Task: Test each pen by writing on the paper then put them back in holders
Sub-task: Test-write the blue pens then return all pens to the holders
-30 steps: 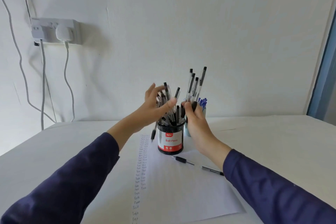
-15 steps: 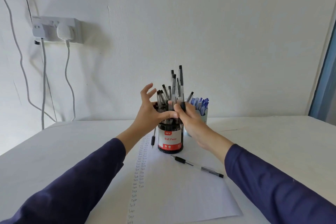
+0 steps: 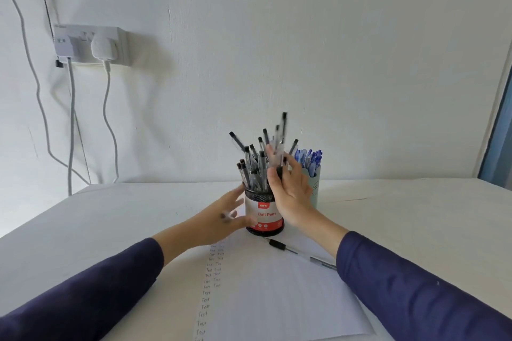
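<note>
A black mesh holder [image 3: 264,214] labelled "Ball Pens" stands on the white paper [image 3: 277,302] and is full of black pens [image 3: 253,166]. My right hand [image 3: 293,194] grips a bundle of black pens [image 3: 279,144] just above the holder's right rim, tilted and blurred. My left hand [image 3: 219,219] is low at the holder's left side, fingers reaching toward its wall. A dark pen end shows blurred among those fingers. One black pen [image 3: 302,255] lies loose on the paper. Behind the holder stands a pale cup of blue pens [image 3: 313,171].
The paper carries columns of handwritten "Test" words [image 3: 212,279] down its left part. The white table [image 3: 415,216] meets the wall just behind the holders. A wall socket [image 3: 91,46] with hanging cables is at the upper left.
My left hand dropped from the pen tops to the holder's left side. My right hand shifted right with its bundle, which now leans to the right.
</note>
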Action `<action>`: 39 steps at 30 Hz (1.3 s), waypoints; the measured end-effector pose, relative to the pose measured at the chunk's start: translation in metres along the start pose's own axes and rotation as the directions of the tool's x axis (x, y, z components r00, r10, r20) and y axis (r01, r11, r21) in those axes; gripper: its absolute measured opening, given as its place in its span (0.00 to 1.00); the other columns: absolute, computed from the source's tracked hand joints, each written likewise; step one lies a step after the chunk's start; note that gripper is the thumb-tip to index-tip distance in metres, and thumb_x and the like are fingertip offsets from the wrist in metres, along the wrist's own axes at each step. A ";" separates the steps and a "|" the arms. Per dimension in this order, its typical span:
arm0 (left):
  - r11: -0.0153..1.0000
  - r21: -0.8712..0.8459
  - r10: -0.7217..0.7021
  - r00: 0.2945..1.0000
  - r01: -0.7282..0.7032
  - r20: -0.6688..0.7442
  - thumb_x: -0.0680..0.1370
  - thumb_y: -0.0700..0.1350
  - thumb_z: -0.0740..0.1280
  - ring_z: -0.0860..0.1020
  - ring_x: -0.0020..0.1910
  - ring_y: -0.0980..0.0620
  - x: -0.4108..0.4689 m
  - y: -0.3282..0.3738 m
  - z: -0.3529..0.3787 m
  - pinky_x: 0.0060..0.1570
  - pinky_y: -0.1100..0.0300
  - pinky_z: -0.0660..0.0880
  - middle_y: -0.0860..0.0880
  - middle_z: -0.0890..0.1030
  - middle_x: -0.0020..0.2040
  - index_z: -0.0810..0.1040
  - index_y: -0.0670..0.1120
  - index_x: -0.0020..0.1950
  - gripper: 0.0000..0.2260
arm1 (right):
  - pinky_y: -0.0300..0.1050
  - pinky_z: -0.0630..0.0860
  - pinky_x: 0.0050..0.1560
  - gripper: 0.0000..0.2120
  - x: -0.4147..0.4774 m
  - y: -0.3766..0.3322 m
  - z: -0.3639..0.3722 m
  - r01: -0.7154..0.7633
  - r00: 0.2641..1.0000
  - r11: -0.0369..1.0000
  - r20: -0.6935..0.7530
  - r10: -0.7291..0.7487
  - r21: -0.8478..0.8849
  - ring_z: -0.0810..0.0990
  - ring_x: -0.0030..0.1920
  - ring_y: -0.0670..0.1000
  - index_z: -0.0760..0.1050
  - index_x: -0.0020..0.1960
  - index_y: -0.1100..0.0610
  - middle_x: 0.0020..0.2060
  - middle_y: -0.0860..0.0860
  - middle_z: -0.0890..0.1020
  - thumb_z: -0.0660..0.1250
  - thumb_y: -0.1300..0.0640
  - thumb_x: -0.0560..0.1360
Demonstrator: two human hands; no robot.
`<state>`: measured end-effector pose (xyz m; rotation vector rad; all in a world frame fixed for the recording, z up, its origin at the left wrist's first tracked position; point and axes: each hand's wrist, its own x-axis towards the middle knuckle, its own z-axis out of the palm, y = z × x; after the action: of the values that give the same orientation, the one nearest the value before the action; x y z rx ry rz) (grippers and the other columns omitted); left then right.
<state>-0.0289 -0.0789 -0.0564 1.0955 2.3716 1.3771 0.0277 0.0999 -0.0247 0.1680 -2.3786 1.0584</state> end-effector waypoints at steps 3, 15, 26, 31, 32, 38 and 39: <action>0.996 0.087 0.001 0.998 0.004 -0.063 0.73 0.60 0.69 0.70 0.71 0.55 -0.009 0.006 -0.013 0.67 0.54 0.71 0.59 0.60 0.77 0.53 0.56 0.79 0.39 | 0.56 0.39 0.74 0.21 -0.005 0.003 -0.001 -0.009 0.995 0.995 0.094 0.019 -0.103 0.42 0.76 0.49 0.61 0.74 0.39 0.77 0.39 0.41 0.47 0.41 0.83; 0.993 0.077 0.120 0.831 -0.092 -0.544 0.60 0.59 0.76 0.81 0.43 0.50 0.010 0.098 -0.018 0.33 0.52 0.82 0.51 0.73 0.51 0.62 0.50 0.72 0.44 | 0.53 0.74 0.57 0.26 0.002 -0.004 -0.041 0.201 0.979 0.970 -0.038 -0.198 0.135 0.74 0.53 0.53 0.62 0.52 0.53 0.50 0.54 0.71 0.69 0.36 0.71; 0.848 0.510 0.175 0.832 0.144 -0.527 0.62 0.72 0.67 0.77 0.57 0.48 0.023 0.076 0.002 0.47 0.54 0.75 0.48 0.60 0.73 0.36 0.54 0.79 0.57 | 0.42 0.69 0.49 0.21 -0.001 -0.021 -0.071 -0.188 0.982 0.936 0.087 0.170 0.296 0.76 0.36 0.50 0.65 0.30 0.54 0.31 0.56 0.71 0.58 0.48 0.80; 0.908 0.417 0.276 0.796 -0.033 -0.538 0.70 0.67 0.65 0.58 0.65 0.54 0.025 0.082 0.002 0.67 0.52 0.60 0.53 0.58 0.72 0.58 0.65 0.75 0.35 | 0.47 0.71 0.53 0.13 0.001 -0.014 -0.071 -0.201 0.970 0.912 0.200 0.136 0.356 0.80 0.36 0.50 0.64 0.42 0.56 0.30 0.51 0.76 0.48 0.53 0.82; 0.917 0.395 0.286 0.792 -0.061 -0.540 0.73 0.64 0.67 0.57 0.64 0.56 0.026 0.086 0.002 0.67 0.51 0.59 0.55 0.59 0.72 0.62 0.67 0.73 0.29 | 0.47 0.72 0.54 0.15 0.002 -0.014 -0.070 -0.168 0.979 0.934 0.163 0.121 0.315 0.80 0.40 0.49 0.67 0.44 0.56 0.35 0.50 0.80 0.48 0.50 0.84; 0.940 0.265 0.326 0.797 -0.215 -0.508 0.76 0.55 0.64 0.61 0.69 0.54 0.026 0.088 0.004 0.70 0.43 0.60 0.58 0.64 0.71 0.69 0.70 0.64 0.17 | 0.29 0.71 0.39 0.08 0.003 -0.013 -0.070 -0.001 0.994 0.965 0.108 -0.028 0.262 0.75 0.36 0.39 0.80 0.51 0.51 0.42 0.49 0.79 0.62 0.51 0.81; 0.945 0.249 0.314 0.814 -0.214 -0.489 0.77 0.56 0.63 0.60 0.70 0.55 0.027 0.086 0.004 0.71 0.43 0.60 0.59 0.63 0.71 0.69 0.70 0.65 0.17 | 0.30 0.74 0.39 0.06 0.003 -0.012 -0.069 -0.002 0.994 0.954 0.101 -0.029 0.300 0.77 0.37 0.42 0.80 0.52 0.53 0.44 0.55 0.81 0.65 0.54 0.79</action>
<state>-0.0026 -0.0329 0.0166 1.2704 2.8605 1.7749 0.0578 0.1416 0.0231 0.3556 -2.2894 1.4329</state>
